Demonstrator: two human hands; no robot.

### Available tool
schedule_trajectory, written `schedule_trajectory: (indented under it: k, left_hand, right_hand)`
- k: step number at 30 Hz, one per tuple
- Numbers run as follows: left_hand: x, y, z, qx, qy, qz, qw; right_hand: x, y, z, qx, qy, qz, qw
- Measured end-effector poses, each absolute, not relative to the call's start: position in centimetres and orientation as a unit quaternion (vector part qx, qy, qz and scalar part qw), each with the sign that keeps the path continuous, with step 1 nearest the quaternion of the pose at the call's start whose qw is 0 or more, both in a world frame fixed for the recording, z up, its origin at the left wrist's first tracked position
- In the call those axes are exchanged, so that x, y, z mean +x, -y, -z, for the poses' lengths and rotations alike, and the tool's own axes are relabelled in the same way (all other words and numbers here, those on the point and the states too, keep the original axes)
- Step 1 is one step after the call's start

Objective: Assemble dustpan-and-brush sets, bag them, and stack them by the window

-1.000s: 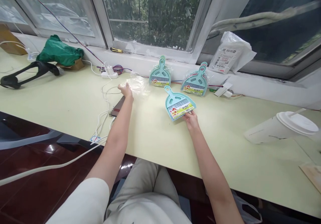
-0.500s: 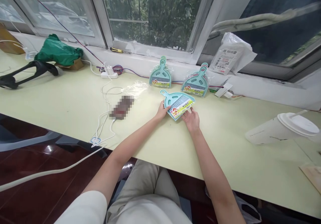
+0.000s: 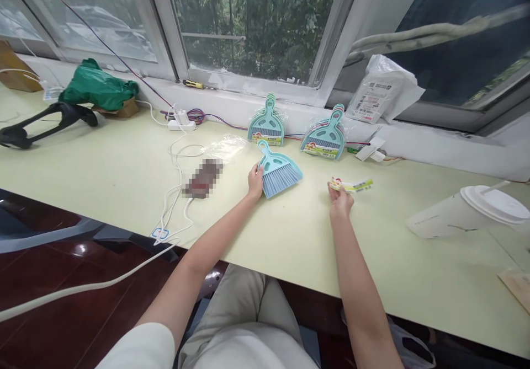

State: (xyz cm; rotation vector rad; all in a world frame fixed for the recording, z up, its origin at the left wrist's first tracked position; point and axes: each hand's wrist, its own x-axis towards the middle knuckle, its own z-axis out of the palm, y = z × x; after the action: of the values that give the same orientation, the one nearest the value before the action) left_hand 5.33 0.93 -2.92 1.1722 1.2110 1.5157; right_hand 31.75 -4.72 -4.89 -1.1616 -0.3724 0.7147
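Note:
My left hand [image 3: 255,182] grips the left edge of a light blue dustpan and brush set [image 3: 282,178]; its blue-grey bristles face me and the handle points away. Off to the right, my right hand [image 3: 341,199] pinches a yellow-green and white printed label card [image 3: 359,186] over the table. Behind them, against the wall, stand a stack of dustpan sets [image 3: 267,125] and a second stack of dustpan sets [image 3: 324,134], both with labels on.
A clear plastic bag [image 3: 227,146] lies left of the set, near a pixelated object [image 3: 203,178] and white cables [image 3: 176,162]. At right, a white lidded cup [image 3: 451,214] lies on its side. A packaged box [image 3: 375,94] rests on the sill; a green bag [image 3: 96,85] is far left.
The label card has come off the dustpan and brush set and moved right in my right hand. My left hand and the set have shifted slightly left, with the bristles now uncovered.

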Motion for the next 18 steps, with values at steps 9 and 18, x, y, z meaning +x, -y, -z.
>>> schedule_trajectory:
  k: [9, 18]
  left_hand:
    - [6.4, 3.2, -0.1, 0.599, -0.411, -0.567, 0.388]
    - [5.1, 3.8, -2.5, 0.709, -0.315, -0.506, 0.377]
  right_hand:
    - [23.4, 6.4, 0.8, -0.59, 0.497, -0.227, 0.594]
    - [20.8, 5.2, -1.7, -0.597, 0.6, -0.055, 0.53]
